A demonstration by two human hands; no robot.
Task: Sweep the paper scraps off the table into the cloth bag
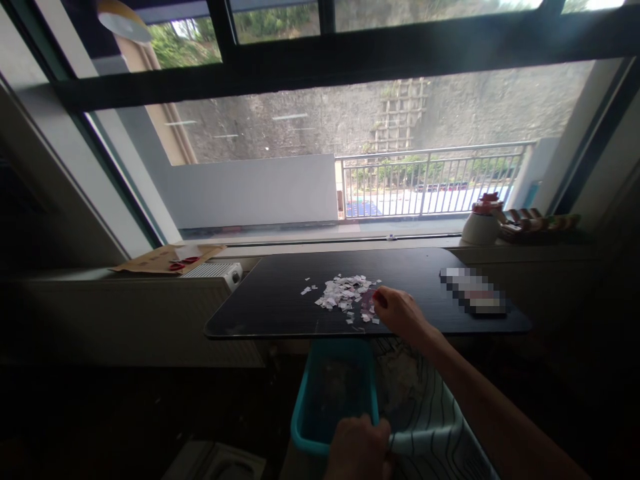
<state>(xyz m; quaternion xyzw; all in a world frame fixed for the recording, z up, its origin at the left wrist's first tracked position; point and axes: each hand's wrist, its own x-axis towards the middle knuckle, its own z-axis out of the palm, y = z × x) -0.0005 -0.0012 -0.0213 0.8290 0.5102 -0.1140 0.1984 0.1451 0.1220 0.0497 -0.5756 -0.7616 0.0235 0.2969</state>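
Note:
A pile of small white and pink paper scraps (343, 295) lies on a dark tabletop (280, 300). My right hand (397, 312) rests on the table at the pile's right edge, fingers curled against the scraps. Below the table's front edge, my left hand (357, 448) is closed on the near rim of a teal plastic bin (313, 407) that has bits of paper inside.
Red scissors (183, 264) lie on brown cardboard (150, 261) on the left sill beside a white device (215, 271). A blurred-out object (473, 291) sits on the table's right. A white jar (481, 223) stands on the window ledge. Striped cloth (430, 413) covers my lap.

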